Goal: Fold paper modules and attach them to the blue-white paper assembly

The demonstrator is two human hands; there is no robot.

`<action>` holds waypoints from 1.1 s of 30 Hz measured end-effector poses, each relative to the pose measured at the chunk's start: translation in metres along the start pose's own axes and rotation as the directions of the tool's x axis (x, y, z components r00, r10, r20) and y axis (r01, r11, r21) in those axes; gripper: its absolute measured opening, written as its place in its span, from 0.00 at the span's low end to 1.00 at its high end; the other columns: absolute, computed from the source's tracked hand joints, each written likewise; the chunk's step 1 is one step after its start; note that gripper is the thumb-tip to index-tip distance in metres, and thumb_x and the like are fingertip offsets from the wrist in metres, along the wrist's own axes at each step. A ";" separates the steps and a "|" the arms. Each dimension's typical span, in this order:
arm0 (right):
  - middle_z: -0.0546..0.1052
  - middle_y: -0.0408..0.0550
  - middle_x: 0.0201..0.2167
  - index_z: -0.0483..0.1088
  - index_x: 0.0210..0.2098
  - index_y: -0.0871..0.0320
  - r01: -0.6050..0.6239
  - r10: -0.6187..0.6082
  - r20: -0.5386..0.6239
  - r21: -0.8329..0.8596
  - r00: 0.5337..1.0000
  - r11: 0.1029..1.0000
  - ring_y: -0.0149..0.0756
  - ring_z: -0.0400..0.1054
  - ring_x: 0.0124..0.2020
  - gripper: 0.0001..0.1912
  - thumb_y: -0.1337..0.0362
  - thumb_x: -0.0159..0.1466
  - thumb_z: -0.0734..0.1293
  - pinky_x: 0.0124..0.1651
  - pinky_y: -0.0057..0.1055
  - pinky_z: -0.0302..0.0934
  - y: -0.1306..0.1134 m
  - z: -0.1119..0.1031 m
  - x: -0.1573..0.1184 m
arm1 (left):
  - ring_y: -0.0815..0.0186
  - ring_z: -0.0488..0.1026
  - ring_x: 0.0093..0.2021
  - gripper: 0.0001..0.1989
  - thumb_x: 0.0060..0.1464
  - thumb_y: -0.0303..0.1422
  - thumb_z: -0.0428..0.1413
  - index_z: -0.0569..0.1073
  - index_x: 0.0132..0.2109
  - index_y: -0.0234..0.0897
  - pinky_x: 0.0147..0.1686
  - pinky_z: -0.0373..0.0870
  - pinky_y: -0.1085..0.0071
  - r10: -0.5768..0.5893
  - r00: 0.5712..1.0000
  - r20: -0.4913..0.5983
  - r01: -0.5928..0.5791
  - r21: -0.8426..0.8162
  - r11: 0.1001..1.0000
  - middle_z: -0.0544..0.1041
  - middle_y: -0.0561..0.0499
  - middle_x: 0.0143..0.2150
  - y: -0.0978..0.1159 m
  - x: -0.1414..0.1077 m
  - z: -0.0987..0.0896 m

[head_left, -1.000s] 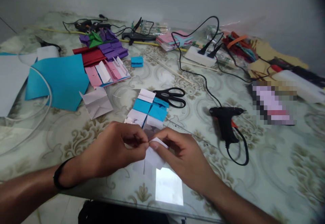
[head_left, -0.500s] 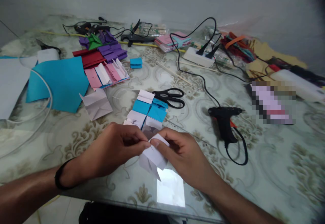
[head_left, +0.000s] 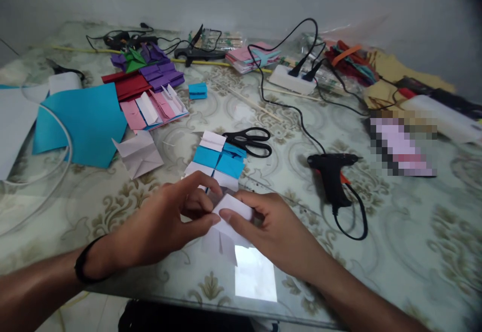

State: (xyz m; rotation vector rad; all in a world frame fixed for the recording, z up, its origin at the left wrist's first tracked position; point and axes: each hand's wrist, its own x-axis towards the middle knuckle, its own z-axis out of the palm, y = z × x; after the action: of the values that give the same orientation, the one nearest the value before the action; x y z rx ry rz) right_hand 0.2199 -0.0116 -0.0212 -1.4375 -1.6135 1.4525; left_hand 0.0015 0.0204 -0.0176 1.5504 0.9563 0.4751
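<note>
Near the table's front edge, a folded white paper (head_left: 230,224) is between my hands. My right hand (head_left: 269,226) pinches its right side, thumb on top. My left hand (head_left: 173,216) has its thumb against the left edge of the paper, with the index finger raised and the other fingers curled beside it. Just beyond my hands lie folded blue pieces (head_left: 205,156) and folded white pieces (head_left: 213,141). Black-handled scissors (head_left: 254,142) rest behind them, their blades partly hidden. Another creased white paper (head_left: 140,155) lies to the left.
A black glue gun (head_left: 333,176) with its cord lies at the right. A white power strip (head_left: 293,79) sits at the back. Large blue paper (head_left: 81,123), pink folded pieces (head_left: 130,113), purple folded pieces (head_left: 161,75) and a white cable (head_left: 70,146) are at the left.
My left index finger has lifted away from the white paper, and the left fingers have spread a little. My right hand keeps its pinch. The whole view has shifted slightly.
</note>
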 end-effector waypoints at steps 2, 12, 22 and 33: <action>0.65 0.39 0.24 0.73 0.31 0.59 -0.029 0.028 0.037 0.039 0.999 0.999 0.27 0.56 0.25 0.16 0.54 0.70 0.68 0.24 0.24 0.50 0.000 -0.001 0.000 | 0.70 0.73 0.31 0.11 0.63 0.34 0.63 0.70 0.50 0.44 0.31 0.69 0.76 0.053 0.997 -0.049 -0.051 0.046 0.998 0.74 0.59 0.31 -0.001 -0.001 0.001; 0.63 0.37 0.21 0.77 0.33 0.56 -0.036 0.042 0.099 -0.057 0.994 0.998 0.28 0.52 0.23 0.11 0.56 0.69 0.69 0.24 0.26 0.46 -0.002 -0.001 -0.002 | 0.69 0.72 0.32 0.08 0.66 0.36 0.59 0.77 0.48 0.38 0.32 0.69 0.74 -0.001 1.000 0.016 -0.001 0.124 0.992 0.78 0.54 0.33 0.005 0.002 -0.001; 0.62 0.37 0.19 0.72 0.27 0.58 0.003 -0.001 0.010 -0.142 1.000 0.990 0.27 0.51 0.21 0.21 0.52 0.72 0.65 0.23 0.27 0.44 0.000 -0.003 -0.001 | 0.68 0.66 0.31 0.16 0.67 0.42 0.57 0.79 0.36 0.35 0.30 0.60 0.72 -0.108 0.994 -0.016 0.108 0.267 0.958 0.75 0.54 0.29 0.006 0.002 -0.004; 0.72 0.39 0.23 0.77 0.44 0.56 0.084 -0.087 -0.035 -0.077 0.996 0.993 0.29 0.62 0.24 0.13 0.58 0.75 0.63 0.25 0.26 0.53 -0.002 -0.006 -0.002 | 0.70 0.61 0.27 0.16 0.68 0.43 0.54 0.72 0.37 0.36 0.24 0.57 0.75 -0.066 0.994 -0.085 0.083 0.209 0.974 0.67 0.57 0.27 0.010 0.003 -0.006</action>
State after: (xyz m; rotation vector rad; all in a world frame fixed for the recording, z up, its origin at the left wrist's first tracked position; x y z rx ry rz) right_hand 0.2247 -0.0109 -0.0169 -1.4109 -1.7014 1.3206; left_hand 0.0017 0.0263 -0.0078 1.6898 1.1517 0.3922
